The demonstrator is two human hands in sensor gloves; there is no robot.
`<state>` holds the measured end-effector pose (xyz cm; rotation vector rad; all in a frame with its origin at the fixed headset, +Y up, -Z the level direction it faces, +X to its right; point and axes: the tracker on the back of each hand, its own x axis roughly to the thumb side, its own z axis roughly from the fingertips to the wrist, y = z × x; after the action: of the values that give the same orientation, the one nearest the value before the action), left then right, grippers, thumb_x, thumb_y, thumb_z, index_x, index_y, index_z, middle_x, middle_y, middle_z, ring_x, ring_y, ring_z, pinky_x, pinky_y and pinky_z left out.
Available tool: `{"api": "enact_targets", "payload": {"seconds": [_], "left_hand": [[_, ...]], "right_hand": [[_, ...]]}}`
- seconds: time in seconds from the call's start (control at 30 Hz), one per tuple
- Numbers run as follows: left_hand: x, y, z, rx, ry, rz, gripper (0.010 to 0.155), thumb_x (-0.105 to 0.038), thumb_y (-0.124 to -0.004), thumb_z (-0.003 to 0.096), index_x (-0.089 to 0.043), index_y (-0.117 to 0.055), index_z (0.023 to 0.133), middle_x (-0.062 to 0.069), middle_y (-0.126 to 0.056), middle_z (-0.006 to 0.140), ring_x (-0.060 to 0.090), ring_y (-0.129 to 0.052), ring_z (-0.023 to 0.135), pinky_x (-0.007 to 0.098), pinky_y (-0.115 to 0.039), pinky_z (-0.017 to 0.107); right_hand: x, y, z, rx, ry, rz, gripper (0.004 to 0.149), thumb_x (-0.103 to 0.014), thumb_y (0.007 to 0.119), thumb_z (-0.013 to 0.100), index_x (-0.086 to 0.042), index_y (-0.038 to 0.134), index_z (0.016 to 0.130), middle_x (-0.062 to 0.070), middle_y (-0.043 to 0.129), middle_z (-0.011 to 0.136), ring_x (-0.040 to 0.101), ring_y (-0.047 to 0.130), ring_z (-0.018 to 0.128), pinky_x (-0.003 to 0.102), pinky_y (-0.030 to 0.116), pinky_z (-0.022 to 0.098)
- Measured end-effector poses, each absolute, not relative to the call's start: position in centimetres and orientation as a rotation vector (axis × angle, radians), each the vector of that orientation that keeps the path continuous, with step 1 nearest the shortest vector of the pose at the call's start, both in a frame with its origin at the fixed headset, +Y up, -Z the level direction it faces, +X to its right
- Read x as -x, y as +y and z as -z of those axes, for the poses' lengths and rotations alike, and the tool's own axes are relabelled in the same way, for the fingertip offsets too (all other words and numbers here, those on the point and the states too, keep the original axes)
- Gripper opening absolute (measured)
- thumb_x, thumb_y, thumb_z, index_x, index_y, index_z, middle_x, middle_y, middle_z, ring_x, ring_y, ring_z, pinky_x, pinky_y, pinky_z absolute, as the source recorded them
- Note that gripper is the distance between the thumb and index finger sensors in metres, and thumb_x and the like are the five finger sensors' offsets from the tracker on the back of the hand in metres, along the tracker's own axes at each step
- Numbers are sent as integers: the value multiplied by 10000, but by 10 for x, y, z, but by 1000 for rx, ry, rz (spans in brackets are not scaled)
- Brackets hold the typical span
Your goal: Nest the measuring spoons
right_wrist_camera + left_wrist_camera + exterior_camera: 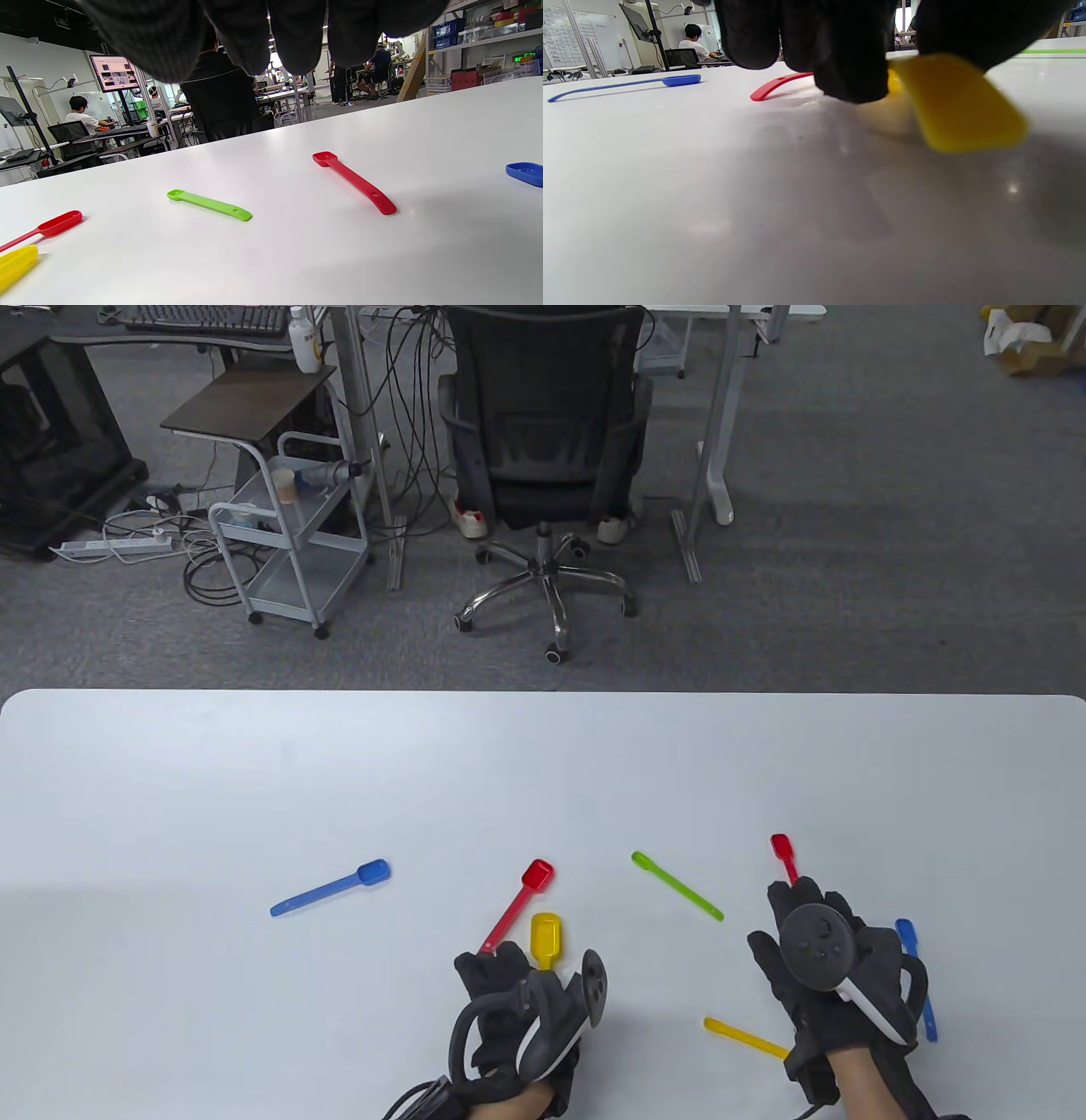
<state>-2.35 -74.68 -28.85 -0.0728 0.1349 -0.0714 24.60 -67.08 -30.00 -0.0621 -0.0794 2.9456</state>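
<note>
Several coloured measuring spoons lie on the white table (170, 780). My left hand (519, 977) pinches the handle of the wide yellow spoon (545, 937). In the left wrist view its handle (961, 106) tilts up off the table between thumb and fingers (852, 63). A red spoon (519, 899) lies just left of it, and a long blue spoon (331, 887) farther left. My right hand (802, 899) hovers, holding nothing, fingers (271, 38) spread, over the handle of a small red spoon (782, 853). A green spoon (676, 886) lies between the hands.
A small blue spoon (916, 976) lies partly under my right hand's right side. A thin yellow spoon (745, 1037) lies left of my right wrist. An office chair (543, 458) and a cart (288, 534) stand beyond the table's far edge.
</note>
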Motion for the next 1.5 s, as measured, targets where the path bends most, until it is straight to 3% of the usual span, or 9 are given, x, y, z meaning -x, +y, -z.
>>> {"api": "enact_targets", "payload": {"seconds": [0.13,0.17,0.2,0.57,0.8,0.97,1.23,1.5], "left_hand": [[18,-750,289,96,135,68,501,-533,-908,424,-68,-1013,581,110,-804,1075,476,-836,1008,648,-509,789],[18,-751,290,104,134,66,448,-480,-937,380,-61,-1031,509,106,-872,1002,447,-906,938,624,-566,757],[17,-752,290,116,134,61,499,-534,-911,419,-71,-1017,573,110,-811,1069,476,-840,1004,650,-510,787],[17,-752,290,123,123,59,561,-600,-888,393,-95,-1014,602,117,-807,1073,482,-838,1002,653,-503,786],[22,-747,289,117,104,45,710,-685,-831,377,-159,-928,844,129,-748,1121,496,-800,1029,662,-480,792],[27,-741,287,102,87,40,766,-701,-814,376,-187,-861,942,121,-715,1146,512,-760,1050,672,-462,792],[41,-729,282,41,44,66,827,-710,-808,373,-233,-750,1047,107,-682,1168,516,-717,1079,680,-436,796],[58,-712,287,-6,43,39,821,-691,-826,376,-259,-721,1066,89,-714,1153,473,-766,1073,628,-495,816]], "right_hand": [[-245,-671,300,58,-80,-2948,661,-462,718,526,-148,641,1102,238,608,1203,572,628,1015,664,555,692],[-245,-671,300,57,-80,-2948,659,-461,718,527,-147,642,1102,238,608,1202,573,627,1015,664,555,692],[-245,-671,300,57,-80,-2946,662,-462,718,526,-147,641,1102,237,607,1202,574,629,1013,664,556,691],[-244,-671,300,49,-80,-2949,658,-461,717,526,-150,643,1101,237,609,1202,571,630,1014,664,556,691],[-244,-672,300,49,-76,-2948,662,-463,718,526,-147,640,1102,238,606,1202,574,629,1013,664,555,692],[-243,-672,300,48,-73,-2953,663,-464,718,524,-150,640,1102,238,609,1201,573,631,1013,665,555,691],[-243,-672,300,47,-67,-2957,661,-463,718,525,-149,641,1102,239,608,1202,574,629,1013,664,556,692],[-242,-672,300,43,-61,-2961,661,-463,718,526,-148,640,1102,237,609,1201,572,631,1014,664,556,691]]}}
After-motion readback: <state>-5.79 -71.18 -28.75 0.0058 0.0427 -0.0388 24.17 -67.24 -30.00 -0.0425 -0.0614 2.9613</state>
